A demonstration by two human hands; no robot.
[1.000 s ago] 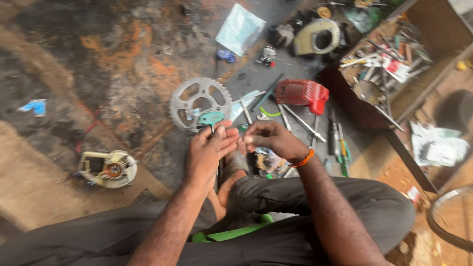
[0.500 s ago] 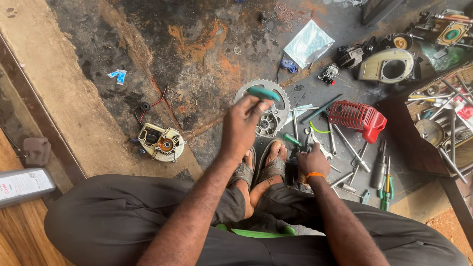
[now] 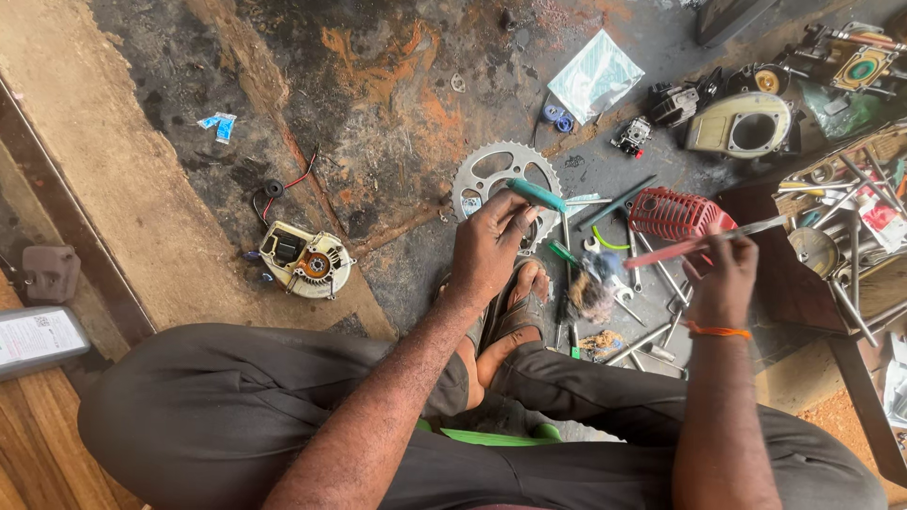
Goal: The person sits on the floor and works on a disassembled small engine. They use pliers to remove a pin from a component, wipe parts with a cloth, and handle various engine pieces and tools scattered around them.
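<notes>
My left hand (image 3: 487, 247) grips a teal-handled tool (image 3: 536, 195) above my sandalled feet, just in front of a large silver sprocket (image 3: 493, 176) lying on the stained floor. My right hand (image 3: 720, 274), with an orange band at the wrist, is raised to the right and holds a long thin tool with a red handle (image 3: 699, 243), its metal shaft pointing right. Below it, loose wrenches and rods (image 3: 628, 283) lie scattered on the floor beside a red plastic grille cover (image 3: 675, 214).
A small engine part with red and black wires (image 3: 305, 262) lies at left. A clear plastic bag (image 3: 594, 76), a beige housing (image 3: 744, 125) and small motors lie at the top right. An open box of tools (image 3: 850, 203) stands at right. A grey bottle (image 3: 38, 338) lies far left.
My right hand rose from the tools by my feet and moved right, now holding the red-handled tool. My left hand stays by the sprocket with the teal tool. The view shifted.
</notes>
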